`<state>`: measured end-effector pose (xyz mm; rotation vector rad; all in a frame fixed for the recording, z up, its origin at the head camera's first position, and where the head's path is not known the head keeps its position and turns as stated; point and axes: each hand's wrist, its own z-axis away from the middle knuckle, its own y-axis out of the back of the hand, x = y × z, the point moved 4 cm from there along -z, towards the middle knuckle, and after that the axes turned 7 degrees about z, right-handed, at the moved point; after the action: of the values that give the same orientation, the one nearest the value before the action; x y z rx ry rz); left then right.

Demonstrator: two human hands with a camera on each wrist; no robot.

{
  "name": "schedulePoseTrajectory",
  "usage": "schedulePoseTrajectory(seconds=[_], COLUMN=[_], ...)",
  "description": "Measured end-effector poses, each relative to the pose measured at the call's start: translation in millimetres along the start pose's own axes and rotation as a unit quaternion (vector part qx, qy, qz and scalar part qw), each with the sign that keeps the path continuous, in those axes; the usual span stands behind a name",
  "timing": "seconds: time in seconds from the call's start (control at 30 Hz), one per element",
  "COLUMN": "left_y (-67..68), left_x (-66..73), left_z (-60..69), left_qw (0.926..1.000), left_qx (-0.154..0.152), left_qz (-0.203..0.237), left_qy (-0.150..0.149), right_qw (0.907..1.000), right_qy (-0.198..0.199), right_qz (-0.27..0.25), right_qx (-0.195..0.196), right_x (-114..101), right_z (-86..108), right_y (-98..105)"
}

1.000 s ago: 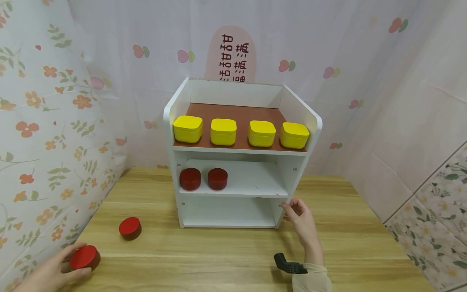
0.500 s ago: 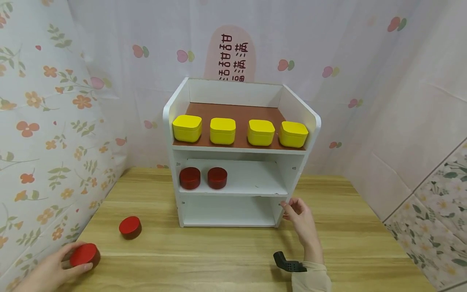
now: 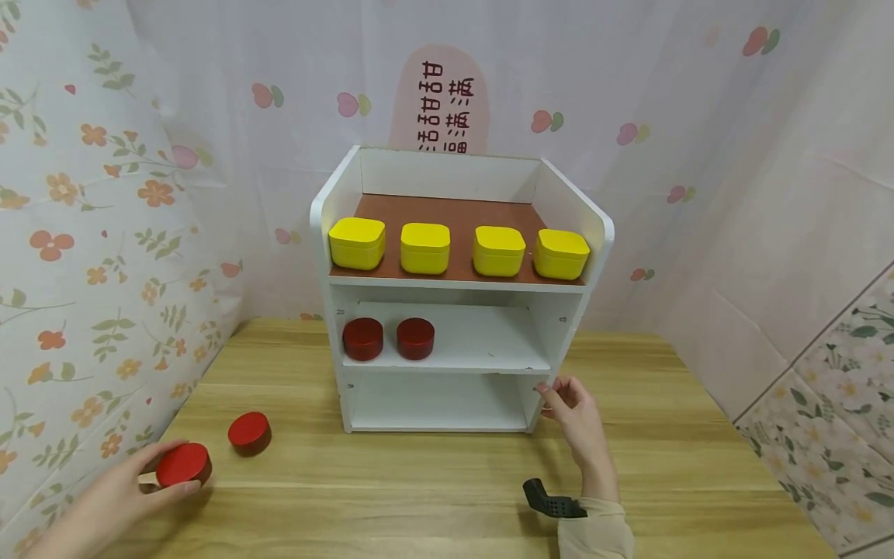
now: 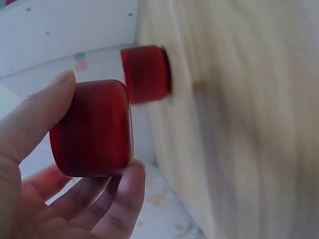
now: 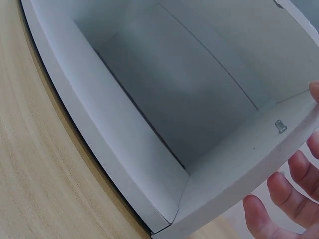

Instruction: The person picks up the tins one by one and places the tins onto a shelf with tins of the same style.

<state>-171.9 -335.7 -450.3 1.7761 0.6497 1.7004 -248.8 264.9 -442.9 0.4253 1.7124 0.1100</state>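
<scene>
My left hand [image 3: 119,497] grips a round red tin [image 3: 184,464] at the left of the table. In the left wrist view, thumb and fingers of the left hand [image 4: 75,179] pinch the tin [image 4: 97,128] above the wood, with a gap beneath it. Another red tin [image 3: 249,433] sits just beyond it on the table. My right hand [image 3: 581,427] holds the right side wall of a white shelf unit [image 3: 436,286], thumb at the inner face and fingers outside. The right wrist view shows the fingers of the right hand [image 5: 291,194] along that wall.
Several yellow boxes [image 3: 425,248] stand in a row on the brown top. Two red tins [image 3: 363,339] are on the middle shelf, at its left. A black device [image 3: 552,501] is at the right wrist. Patterned curtains [image 3: 279,194] hang behind and at the left.
My left hand has lifted the red tin and moved it right and away from me, closer to the loose tin. The right hand keeps its place on the shelf wall.
</scene>
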Motion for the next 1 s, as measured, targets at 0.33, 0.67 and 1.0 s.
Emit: schedulePoseTrajectory(seconds=[0.33,0.67,1.0], left_y=[-9.9,-27.2,-50.0], left_x=[50.3,99.9,151.4], left_z=[-4.3,-18.1,-35.7], left_qw=[0.9967,0.9912,0.9813], left_qx=[0.006,-0.011,-0.017], left_qz=[0.067,0.106,0.115], left_qy=[-0.045,-0.078,-0.154], right_qw=[1.0,1.0,1.0], right_qy=[-0.002,-0.005,0.003], right_qz=[-0.003,-0.004,0.0], right_qx=[0.0,0.001,-0.001], right_x=[-2,-2,-1], right_z=[0.3,1.4,-0.1], right_y=[-2,-2,0])
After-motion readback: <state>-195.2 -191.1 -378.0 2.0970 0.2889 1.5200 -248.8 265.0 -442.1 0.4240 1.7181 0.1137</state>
